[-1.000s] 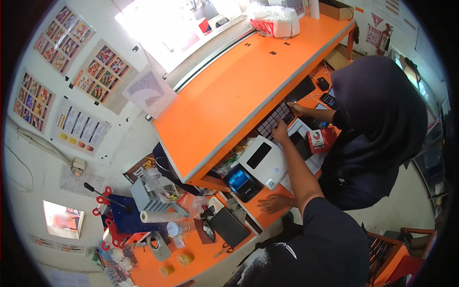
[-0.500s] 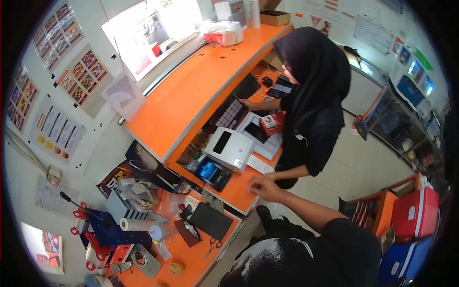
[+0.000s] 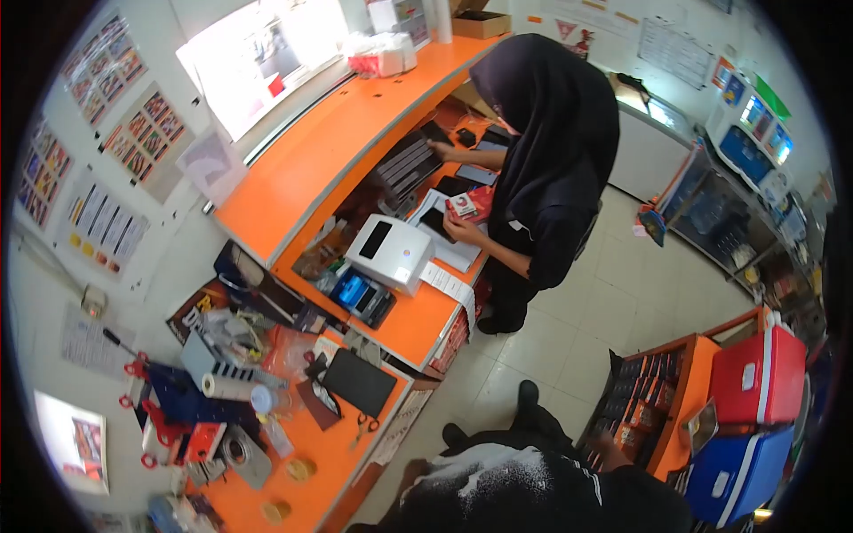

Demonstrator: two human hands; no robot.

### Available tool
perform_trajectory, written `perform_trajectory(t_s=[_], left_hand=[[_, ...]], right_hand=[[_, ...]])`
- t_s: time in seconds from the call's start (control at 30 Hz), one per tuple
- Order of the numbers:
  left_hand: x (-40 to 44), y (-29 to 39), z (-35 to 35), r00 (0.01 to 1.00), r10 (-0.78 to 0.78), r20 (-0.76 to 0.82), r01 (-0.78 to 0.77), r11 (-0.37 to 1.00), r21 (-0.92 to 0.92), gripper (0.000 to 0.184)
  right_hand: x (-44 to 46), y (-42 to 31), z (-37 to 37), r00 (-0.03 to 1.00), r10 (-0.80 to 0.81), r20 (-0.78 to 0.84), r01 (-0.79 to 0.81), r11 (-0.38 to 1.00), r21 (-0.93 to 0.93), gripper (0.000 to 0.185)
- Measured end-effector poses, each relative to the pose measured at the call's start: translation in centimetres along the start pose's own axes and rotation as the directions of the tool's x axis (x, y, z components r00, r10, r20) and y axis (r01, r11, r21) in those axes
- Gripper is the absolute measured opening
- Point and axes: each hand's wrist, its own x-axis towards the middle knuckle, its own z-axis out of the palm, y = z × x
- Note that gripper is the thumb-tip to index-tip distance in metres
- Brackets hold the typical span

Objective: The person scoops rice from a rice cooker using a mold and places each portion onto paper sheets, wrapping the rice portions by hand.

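My right hand [image 3: 609,449] is lowered at my side, near a shelf of dark packets [image 3: 635,400]; it is blurred and its fingers cannot be made out. A dim patch of my left hand or forearm [image 3: 412,473] shows beside my black shirt, its fingers hidden. Ahead, a co-worker [image 3: 555,169] in a black head covering leans over the orange counter [image 3: 404,333]. One of their hands touches a red-and-white box [image 3: 469,206]; the other is at a dark slotted tray [image 3: 407,164]. A white printer [image 3: 391,253] has a printed paper strip [image 3: 450,289] hanging out.
The side table holds scissors [image 3: 362,429], a black folder [image 3: 358,382], a paper roll [image 3: 227,387] and a red-and-blue machine [image 3: 178,400]. A blue card terminal [image 3: 360,298] sits by the printer. Red [image 3: 755,377] and blue [image 3: 742,475] cool boxes stand at right.
My right hand has drawn back from the counter by the printer to my side. The co-worker's near hand has moved up to the red box. The view has shifted.
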Motion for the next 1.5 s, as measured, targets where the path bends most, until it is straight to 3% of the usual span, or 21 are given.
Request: perform_trajectory(t_s=[0.03,0.1,0.13,0.17,0.23,0.27,0.3,0.4,0.57,0.63,0.77,0.87,1.07,1.13,1.17,1.27,1.33,1.37,1.4,1.47,1.5], left_hand=[[-0.9,-0.6,0.4,0.964,0.136,-0.226,-0.173,0.973,-0.150,0.027],[-3.0,1.7,-2.6,0.947,0.128,-0.295,-0.177,0.974,-0.143,0.024],[-3.0,3.2,-3.3,0.923,0.147,-0.355,-0.200,0.973,-0.118,0.021],[-3.0,4.8,-2.4,0.964,-0.033,-0.265,-0.138,0.786,-0.602,0.017],[-0.3,7.8,-1.5,0.965,-0.055,-0.258,-0.107,0.812,-0.574,0.018],[1.6,9.3,-1.5,0.969,-0.063,-0.238,-0.078,0.839,-0.538,0.020],[-1.9,7.9,1.0,0.976,-0.061,-0.207,-0.051,0.866,-0.497,0.022],[6.8,16.4,-2.4,0.991,-0.015,-0.130,-0.028,0.946,-0.324,0.028],[21.5,30.6,-8.9,0.996,-0.068,-0.060,0.067,0.998,-0.019,0.040],[25.4,34.5,-11.6,0.976,0.099,-0.194,-0.111,0.993,-0.048,0.048],[33.2,43.0,-13.2,1.000,0.009,-0.005,-0.010,0.895,-0.447,0.043],[37.1,47.2,-16.2,0.949,0.308,0.073,-0.188,0.734,-0.652,0.042],[41.1,57.3,-17.2,0.909,0.331,0.252,-0.230,0.905,-0.359,0.040],[47.6,60.1,-25.7,0.856,0.376,0.354,-0.341,0.926,-0.161,0.039],[50.8,61.9,-29.8,0.832,0.385,0.399,-0.394,0.917,-0.062,0.038],[61.7,70.1,-39.8,0.804,0.391,0.448,-0.501,0.851,0.158,0.037],[68.2,77.6,-43.3,0.809,0.392,0.438,-0.529,0.809,0.254,0.037],[69.4,80.4,-44.6,0.566,0.765,0.307,-0.819,0.482,0.310,0.027],[71.7,83.3,-46.2,0.543,0.765,0.346,-0.835,0.446,0.323,0.027],[77.5,90.4,-49.5,0.509,0.780,0.363,-0.750,0.609,-0.258,0.021],[79.0,94.4,-50.0,0.347,0.908,0.236,-0.889,0.398,-0.225,0.030]], right_hand=[[2.3,8.3,4.1,1.000,-0.019,0.013,0.019,1.000,-0.023,0.029],[2.8,12.3,5.0,0.975,-0.001,0.222,0.033,0.990,-0.139,0.039],[1.3,6.9,2.0,0.986,-0.009,0.167,0.017,0.999,-0.051,0.047],[2.1,5.7,0.4,0.972,-0.217,0.094,0.225,0.971,-0.082,0.050],[5.3,4.9,-2.4,0.909,-0.417,-0.006,0.414,0.904,-0.103,0.050],[7.5,5.2,-3.1,0.911,-0.410,-0.044,0.407,0.910,-0.077,0.048],[8.0,4.6,-4.6,0.954,-0.283,-0.098,0.298,0.934,0.196,0.044],[13.2,5.3,-10.1,0.984,-0.104,-0.146,0.174,0.749,0.640,0.032],[19.2,12.5,-18.3,0.956,-0.230,-0.182,0.269,0.936,0.226,0.033],[22.3,15.0,-20.7,0.950,-0.287,-0.125,0.295,0.954,0.057,0.033],[24.0,15.2,-28.9,0.991,-0.015,-0.131,0.091,0.797,0.598,0.028],[28.5,16.0,-30.3,0.986,0.028,-0.162,0.087,0.745,0.661,0.029],[34.4,20.0,-32.0,0.997,-0.073,0.016,0.052,0.827,0.560,0.039],[38.1,25.9,-27.5,0.993,0.108,-0.049,-0.038,0.684,0.729,0.046],[42.6,26.9,-24.3,0.992,-0.111,-0.064,0.127,0.811,0.571,0.050],[43.7,28.4,-25.6,0.993,-0.083,-0.087,0.120,0.691,0.713,0.047],[44.2,28.7,-30.4,0.994,0.107,0.012,-0.088,0.741,0.665,0.046],[43.5,28.6,-33.4,0.962,0.247,0.118,-0.270,0.788,0.552,0.046],[39.9,28.1,-35.1,0.956,0.268,0.121,-0.287,0.756,0.589,0.046],[39.1,26.5,-44.0,0.810,0.580,0.087,-0.331,0.329,0.884,0.047],[39.5,26.6,-45.3,0.797,0.597,0.094,-0.324,0.290,0.900,0.047]])
